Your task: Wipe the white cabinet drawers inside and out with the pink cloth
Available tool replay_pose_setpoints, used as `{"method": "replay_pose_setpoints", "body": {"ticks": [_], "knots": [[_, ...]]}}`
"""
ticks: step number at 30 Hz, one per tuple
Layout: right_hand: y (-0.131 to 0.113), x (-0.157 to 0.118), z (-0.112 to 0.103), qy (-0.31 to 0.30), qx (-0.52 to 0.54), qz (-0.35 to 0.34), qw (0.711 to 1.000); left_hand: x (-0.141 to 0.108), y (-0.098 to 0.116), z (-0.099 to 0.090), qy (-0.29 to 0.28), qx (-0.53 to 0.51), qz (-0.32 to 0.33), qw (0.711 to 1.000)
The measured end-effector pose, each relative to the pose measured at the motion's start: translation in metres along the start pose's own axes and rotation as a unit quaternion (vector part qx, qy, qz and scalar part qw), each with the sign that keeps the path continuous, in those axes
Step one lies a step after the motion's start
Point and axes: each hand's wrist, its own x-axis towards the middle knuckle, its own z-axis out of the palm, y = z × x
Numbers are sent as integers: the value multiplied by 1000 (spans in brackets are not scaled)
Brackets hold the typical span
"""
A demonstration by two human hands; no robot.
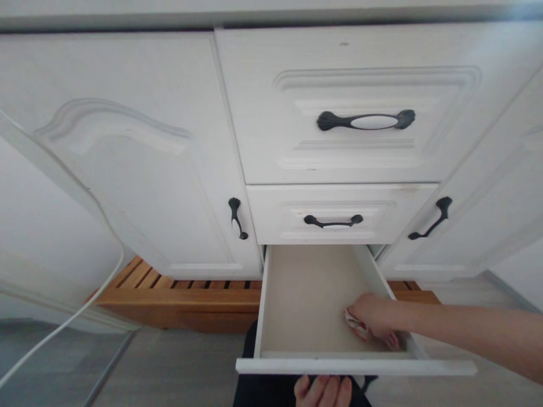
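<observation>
Bottom drawer [305, 299] pulled out: white, beige floor. Left hand [323, 391] at its front edge – 4 fingers curled, can't tell if gripping. Crumpled pinkish-white cloth [355, 324] at drawer's right side – right hand [375, 315] has fingers bunched around it.

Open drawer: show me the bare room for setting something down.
The drawer floor is bare between the left wall and the cloth, and rearward beneath the closed drawer. Crowded: the front right, where the right hand holds the cloth.

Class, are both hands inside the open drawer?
No: the right hand is inside the drawer, the left hand outside its front panel.
</observation>
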Motion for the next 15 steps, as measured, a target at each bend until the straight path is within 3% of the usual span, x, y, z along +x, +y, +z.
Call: {"method": "replay_pose_setpoints", "body": {"ticks": [3,7,10,15], "knots": [[-10,-13,10,-20,83,30,996,-4,1,-1,-4,12,8,1000],[-37,-3,-1,-45,191,67,978,-5,8,9,33,23,-11,999],[-75,23,-8,-94,282,53,953,-4,14,16,42,39,-21,998],[-160,76,-12,-94,449,-21,888,0,14,14,52,20,-43,997]]}}
